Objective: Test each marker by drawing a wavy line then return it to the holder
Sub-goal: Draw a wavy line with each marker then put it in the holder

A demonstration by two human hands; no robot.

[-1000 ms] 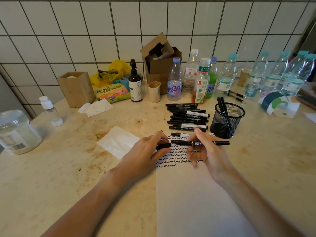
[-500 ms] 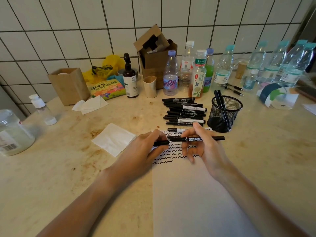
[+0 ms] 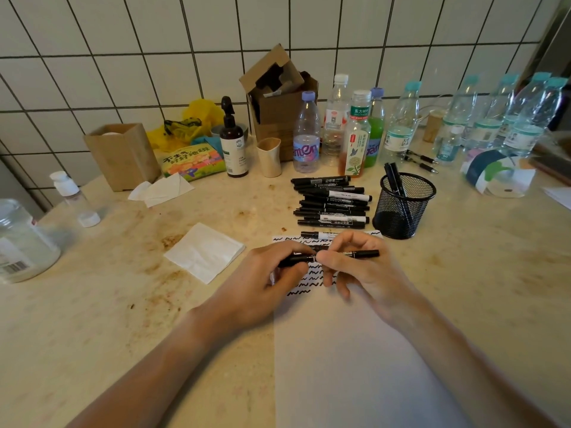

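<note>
Marker [image 3: 361,254] horizontal above the upper part of the paper sheet [image 3: 355,359], now joined to the cap [image 3: 296,258]; a second ago a gap showed between cap and barrel. Left hand [image 3: 262,288] has closed in, fingers curled round the cap end. Right hand [image 3: 367,273] pinches the barrel between thumb and forefinger, other fingers loosely bent beneath. Wavy lines [image 3: 309,281] under both hands. Row of markers [image 3: 332,202] lies just beyond the sheet; mesh holder [image 3: 403,206] to their right with two markers upright. Stained beige counter [image 3: 92,304], folded napkin [image 3: 205,251] left of the hands, bottles [image 3: 355,131] along a white tiled wall [image 3: 123,41]
</note>
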